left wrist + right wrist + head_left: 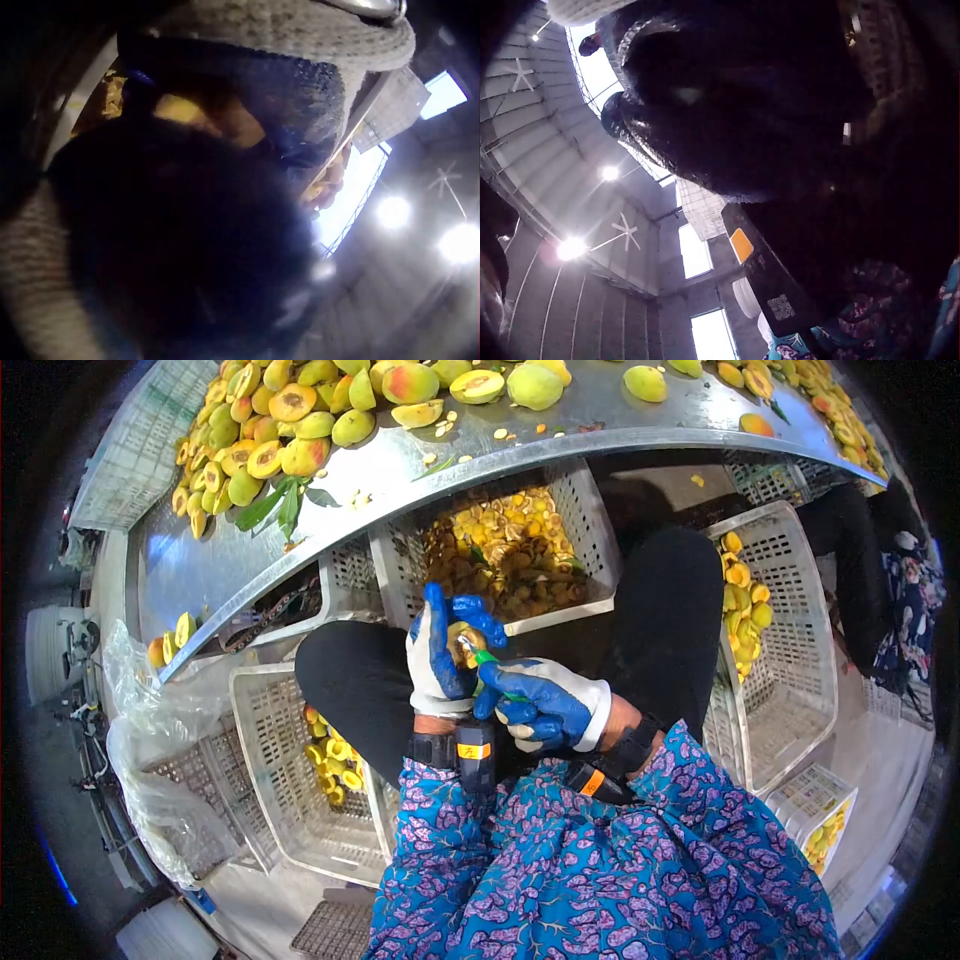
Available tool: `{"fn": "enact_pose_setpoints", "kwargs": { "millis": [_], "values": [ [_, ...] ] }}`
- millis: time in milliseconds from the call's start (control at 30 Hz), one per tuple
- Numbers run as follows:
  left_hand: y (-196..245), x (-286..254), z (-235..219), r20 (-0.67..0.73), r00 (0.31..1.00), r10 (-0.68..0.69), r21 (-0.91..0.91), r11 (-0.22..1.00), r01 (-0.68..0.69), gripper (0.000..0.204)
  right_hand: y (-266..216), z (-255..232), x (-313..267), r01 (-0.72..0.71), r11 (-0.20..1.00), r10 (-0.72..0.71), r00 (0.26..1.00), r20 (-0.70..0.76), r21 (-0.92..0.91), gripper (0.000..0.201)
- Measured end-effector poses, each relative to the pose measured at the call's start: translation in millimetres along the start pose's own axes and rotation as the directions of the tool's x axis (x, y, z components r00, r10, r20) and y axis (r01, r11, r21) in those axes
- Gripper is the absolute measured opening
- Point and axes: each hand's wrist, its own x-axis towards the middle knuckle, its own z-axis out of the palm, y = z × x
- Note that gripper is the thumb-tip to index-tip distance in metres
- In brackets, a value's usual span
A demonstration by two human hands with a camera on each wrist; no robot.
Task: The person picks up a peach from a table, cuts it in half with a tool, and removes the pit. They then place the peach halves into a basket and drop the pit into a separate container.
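In the head view my left hand (pixel 440 660), in a blue-and-white coated glove, holds a peach half (pixel 466 644) with the fingers curled round it and the cut face up. My right hand (pixel 548 700), gloved alike, grips a small tool with a green handle (pixel 485 657). The tool's metal tip overlaps the middle of the cut face. In the left wrist view, yellow flesh of the peach half (pixel 184 110) shows between dark glove fingers. The right wrist view is mostly the dark glove (pixel 727 97), and the tool is hidden there.
Whole and halved peaches (pixel 330 400) are heaped on the metal table (pixel 400 490) ahead. Beneath its edge stands a crate (pixel 590 520) of yellow and brown scraps. Crates with peach halves stand at the left (pixel 265 760) and right (pixel 800 650), beside my knees.
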Motion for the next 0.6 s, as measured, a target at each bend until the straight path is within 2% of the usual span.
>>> {"fn": "enact_pose_setpoints", "kwargs": {
  "millis": [33, 133, 167, 267, 300, 400, 433, 467, 500, 533, 600],
  "values": [
    [3, -6, 5, -0.043, 0.999, 0.026, 0.073, 0.997, -0.023, 0.046, -1, -1, 2, -0.024, 0.998, 0.024, 1.0, -0.003, -0.056, 0.034],
    [12, -8, 4, -0.025, 0.996, -0.087, 0.232, 0.969, 0.09, 0.045, 1, -8, 3, -0.102, 0.973, 0.099, 0.995, -0.029, -0.205, 0.033],
    [10, -5, 3, -0.007, 0.992, -0.124, 0.272, 0.955, 0.121, 0.045, -2, -11, 1, -0.073, 0.932, 0.06, 0.997, -0.046, -0.354, 0.035],
    [13, -1, 5, 0.139, 0.965, -0.224, 0.283, 0.943, 0.178, 0.047, -9, -19, -8, -0.263, 0.964, 0.264, 0.956, 0.128, -0.027, 0.034],
    [12, 1, 3, 0.128, 0.965, -0.227, 0.282, 0.942, 0.184, 0.049, -6, -16, -12, -0.195, 0.979, 0.188, 0.976, 0.112, 0.053, 0.034],
    [8, 1, 1, 0.141, 0.97, -0.198, 0.094, 0.978, 0.186, 0.047, -4, -15, -10, -0.198, 0.932, 0.159, 0.976, 0.148, 0.303, 0.037],
    [8, -1, 4, 0.077, 0.987, -0.144, 0.148, 0.98, 0.131, 0.046, 0, -20, -6, -0.213, 0.92, 0.151, 0.967, 0.204, 0.328, 0.037],
    [4, -3, 2, -0.014, 0.993, -0.117, 0.119, 0.986, 0.118, 0.042, 6, -25, 0, -0.211, 0.912, 0.12, 0.957, 0.266, 0.35, 0.032],
    [-1, -1, 0, -0.086, 0.99, -0.108, 0.085, 0.99, 0.115, 0.037, 10, -29, 3, -0.329, 0.875, 0.194, 0.911, 0.363, 0.357, 0.032],
    [8, -7, 11, -0.138, 0.972, -0.189, 0.113, 0.972, 0.205, 0.035, 13, -35, 6, -0.419, 0.834, 0.244, 0.863, 0.442, 0.359, 0.032],
    [11, -17, 26, -0.212, 0.96, -0.185, 0.209, 0.951, 0.229, 0.04, 40, -51, 26, -0.49, 0.783, 0.143, 0.741, 0.656, 0.383, 0.035]
  ]
}}
